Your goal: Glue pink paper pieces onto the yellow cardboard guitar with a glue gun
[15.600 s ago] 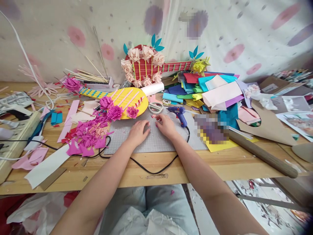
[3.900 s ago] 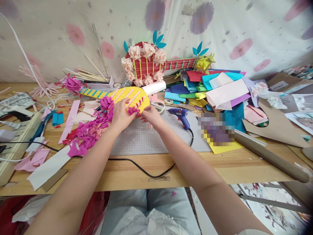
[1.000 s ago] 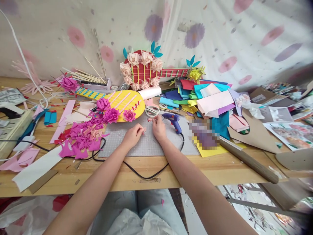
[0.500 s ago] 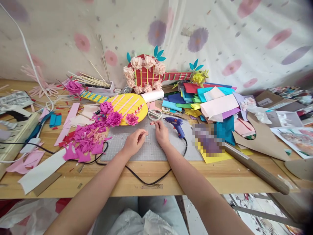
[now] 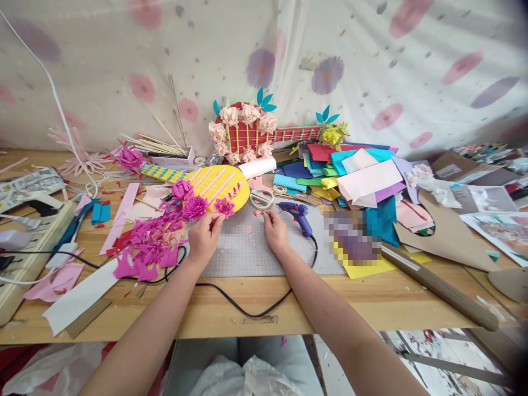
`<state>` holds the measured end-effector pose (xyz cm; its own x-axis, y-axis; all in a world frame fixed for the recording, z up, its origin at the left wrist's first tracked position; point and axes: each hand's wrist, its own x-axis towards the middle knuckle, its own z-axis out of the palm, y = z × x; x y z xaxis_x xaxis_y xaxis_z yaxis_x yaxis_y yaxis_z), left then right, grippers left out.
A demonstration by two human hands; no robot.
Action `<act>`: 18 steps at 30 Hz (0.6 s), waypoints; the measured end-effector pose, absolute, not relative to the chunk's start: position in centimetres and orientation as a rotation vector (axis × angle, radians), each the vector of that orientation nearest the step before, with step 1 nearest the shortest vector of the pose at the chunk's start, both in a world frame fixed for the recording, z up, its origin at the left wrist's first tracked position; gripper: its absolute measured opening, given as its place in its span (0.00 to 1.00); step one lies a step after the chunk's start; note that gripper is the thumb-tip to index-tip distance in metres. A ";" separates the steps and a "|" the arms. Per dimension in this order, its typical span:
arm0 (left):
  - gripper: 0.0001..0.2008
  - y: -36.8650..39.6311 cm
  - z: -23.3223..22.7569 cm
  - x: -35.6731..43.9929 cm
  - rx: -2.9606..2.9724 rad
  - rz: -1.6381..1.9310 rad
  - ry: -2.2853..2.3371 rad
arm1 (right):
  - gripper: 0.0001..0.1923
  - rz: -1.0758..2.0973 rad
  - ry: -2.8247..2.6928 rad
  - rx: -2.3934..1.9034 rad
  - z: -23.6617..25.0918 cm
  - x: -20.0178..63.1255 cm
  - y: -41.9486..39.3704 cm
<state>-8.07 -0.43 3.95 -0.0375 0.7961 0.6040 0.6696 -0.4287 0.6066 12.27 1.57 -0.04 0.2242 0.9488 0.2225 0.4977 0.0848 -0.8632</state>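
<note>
My left hand [image 5: 203, 240] is closed in a pinch, its fingertips at the lower edge of a magenta paper flower [image 5: 224, 207] on the yellow guitar-shaped piece [image 5: 237, 181]. What is between those fingers is too small to make out. My right hand [image 5: 275, 230] is also closed, fingertips pressed together over the grey cutting mat [image 5: 237, 250]. Beside them is a small reddish-pink scrap [image 5: 258, 212]; I cannot tell whether they grip it. A small pale pink paper piece [image 5: 249, 229] lies on the mat between my hands. White-handled scissors [image 5: 263, 199] lie just beyond my right hand.
A blue glue gun [image 5: 297, 215] lies right of my right hand, its black cord [image 5: 247, 313] looping along the table front. Magenta paper scraps [image 5: 148, 242] are heaped at left. Coloured paper sheets [image 5: 369, 181] pile up at right. Behind stands a red flower-trimmed guitar shape [image 5: 244, 132].
My left hand has moved left and forward to the magenta flower. The pale pink piece now shows on the mat where that hand was. The view has tilted slightly upward.
</note>
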 end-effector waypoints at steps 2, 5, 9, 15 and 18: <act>0.13 0.1 5.2 -8.4 2.058 1.445 1.653 | 0.16 0.603 -1.417 -1.552 0.0 12.2 1.6; 0.13 0.8 7.3 -8.9 2.037 1.407 1.725 | 0.15 0.655 -1.403 -1.532 0.4 12.0 2.0; 0.12 1.8 9.1 -9.5 2.001 1.314 1.829 | 0.14 0.807 -1.331 -1.481 1.6 11.6 3.4; 0.11 2.7 9.9 -9.6 1.905 1.152 1.959 | 0.12 0.932 -1.242 -1.467 3.3 10.6 6.6; 0.10 3.3 10.4 -9.3 1.877 1.133 1.977 | 0.12 0.834 -1.293 -1.478 3.4 10.2 7.7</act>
